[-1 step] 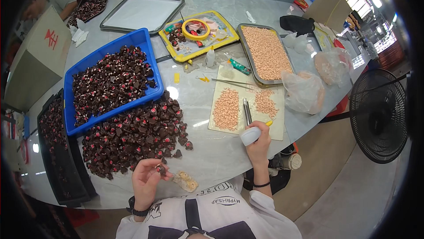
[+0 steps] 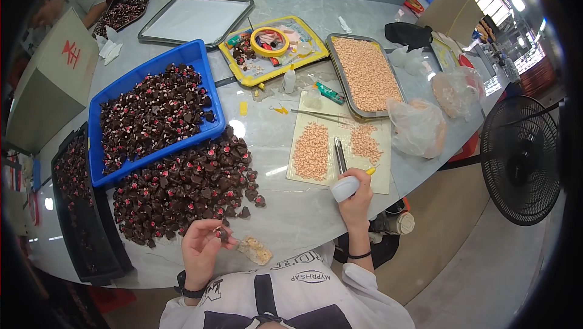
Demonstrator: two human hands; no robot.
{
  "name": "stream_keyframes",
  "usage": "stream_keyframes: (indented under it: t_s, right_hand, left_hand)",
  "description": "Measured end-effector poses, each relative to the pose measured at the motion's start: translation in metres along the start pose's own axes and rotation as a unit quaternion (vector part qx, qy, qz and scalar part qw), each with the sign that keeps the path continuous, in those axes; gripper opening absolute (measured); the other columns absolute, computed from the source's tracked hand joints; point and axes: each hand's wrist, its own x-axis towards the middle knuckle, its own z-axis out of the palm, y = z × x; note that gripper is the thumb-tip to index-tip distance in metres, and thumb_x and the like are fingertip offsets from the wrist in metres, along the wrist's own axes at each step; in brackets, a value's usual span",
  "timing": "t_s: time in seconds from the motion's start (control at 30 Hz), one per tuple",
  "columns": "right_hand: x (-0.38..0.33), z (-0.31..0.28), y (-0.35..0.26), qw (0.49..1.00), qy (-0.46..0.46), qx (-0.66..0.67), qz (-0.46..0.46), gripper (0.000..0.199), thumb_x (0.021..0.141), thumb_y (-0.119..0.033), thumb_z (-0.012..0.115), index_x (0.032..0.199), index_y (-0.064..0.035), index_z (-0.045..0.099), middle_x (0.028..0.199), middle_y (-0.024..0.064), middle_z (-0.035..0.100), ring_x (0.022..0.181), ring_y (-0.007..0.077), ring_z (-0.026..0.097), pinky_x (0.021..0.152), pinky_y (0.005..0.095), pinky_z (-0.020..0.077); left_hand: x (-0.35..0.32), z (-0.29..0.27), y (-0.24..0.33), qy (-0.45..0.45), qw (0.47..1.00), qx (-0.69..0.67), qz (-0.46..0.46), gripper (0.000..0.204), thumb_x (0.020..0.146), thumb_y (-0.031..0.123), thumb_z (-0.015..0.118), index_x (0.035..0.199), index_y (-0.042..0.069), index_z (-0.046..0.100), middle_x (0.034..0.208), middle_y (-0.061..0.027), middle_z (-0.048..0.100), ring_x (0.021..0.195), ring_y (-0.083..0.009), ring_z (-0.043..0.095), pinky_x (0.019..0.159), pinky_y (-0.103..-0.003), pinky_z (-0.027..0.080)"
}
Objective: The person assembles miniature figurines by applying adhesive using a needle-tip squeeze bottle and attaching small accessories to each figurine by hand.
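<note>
Your left hand (image 2: 203,247) pinches one dark piece (image 2: 222,232) in its fingers at the table (image 2: 291,207) edge beside the heap (image 2: 182,192) — right hand (image 2: 357,198) closed around a white squeeze bottle (image 2: 344,188), nozzle toward the pellet board (image 2: 337,143) — both within reach.

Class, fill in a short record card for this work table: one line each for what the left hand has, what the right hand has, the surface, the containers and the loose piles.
Left hand: pinches one dark piece
Right hand: grips a white squeeze bottle, yellow tip
Surface: round grey table
Containers: blue crate, metal tray of pink bits
Loose piles: dark pieces; pink bits on a cream board
</note>
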Motion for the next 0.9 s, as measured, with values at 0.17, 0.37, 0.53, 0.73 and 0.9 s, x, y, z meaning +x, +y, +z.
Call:
stream_keyframes:
  t_s: [0.17,0.37,0.53,0.73,0.9]
  right_hand:
    - [-0.001,-0.002,0.000,1.000,0.016,0.008,-0.010,0.027,0.075,-0.002,0.062,0.094,-0.0030,0.043,0.077,0.0091,0.055,0.065,0.0206,0.056,0.059,0.0287,0.0447]
    - [0.005,0.002,0.002,0.998,-0.012,-0.039,-0.037,0.032,0.070,-0.002,0.067,0.093,-0.0041,0.045,0.080,0.0095,0.056,0.065,0.0219,0.056,0.059,0.0293,0.0445]
    - [0.005,0.004,0.006,0.998,-0.027,-0.038,-0.051,0.034,0.069,-0.002,0.069,0.095,-0.0041,0.047,0.084,0.0102,0.057,0.067,0.0222,0.056,0.059,0.0298,0.0447]
    - [0.009,0.003,0.002,0.999,-0.032,-0.010,-0.033,0.035,0.070,-0.004,0.068,0.097,-0.0028,0.047,0.089,0.0114,0.059,0.074,0.0237,0.058,0.064,0.0304,0.0461]
    - [0.010,0.007,0.005,0.998,-0.012,-0.009,-0.059,0.038,0.069,-0.005,0.069,0.100,-0.0026,0.047,0.096,0.0154,0.059,0.079,0.0310,0.060,0.067,0.0352,0.0477]
  left_hand:
    - [-0.001,-0.001,-0.002,-0.006,1.000,-0.013,0.017,0.026,0.083,0.003,0.049,0.108,-0.004,0.045,0.095,-0.0154,0.057,0.080,-0.0213,0.061,0.070,-0.029,0.050]
    - [-0.006,-0.002,-0.002,0.006,1.000,-0.014,0.020,0.028,0.083,0.004,0.051,0.110,-0.004,0.044,0.095,-0.0156,0.056,0.082,-0.0205,0.060,0.071,-0.029,0.050]
    - [-0.008,-0.002,-0.006,-0.001,1.000,-0.013,0.014,0.029,0.083,0.004,0.051,0.111,-0.004,0.044,0.096,-0.0158,0.056,0.082,-0.0201,0.060,0.072,-0.029,0.049]
    - [-0.007,-0.001,-0.005,-0.007,1.000,-0.005,0.007,0.028,0.083,0.002,0.050,0.111,-0.004,0.044,0.099,-0.0160,0.056,0.084,-0.0200,0.059,0.072,-0.029,0.049]
    - [-0.005,0.001,-0.003,-0.019,1.000,-0.008,0.000,0.029,0.083,0.002,0.051,0.111,-0.003,0.044,0.099,-0.0155,0.056,0.085,-0.0198,0.059,0.074,-0.029,0.049]
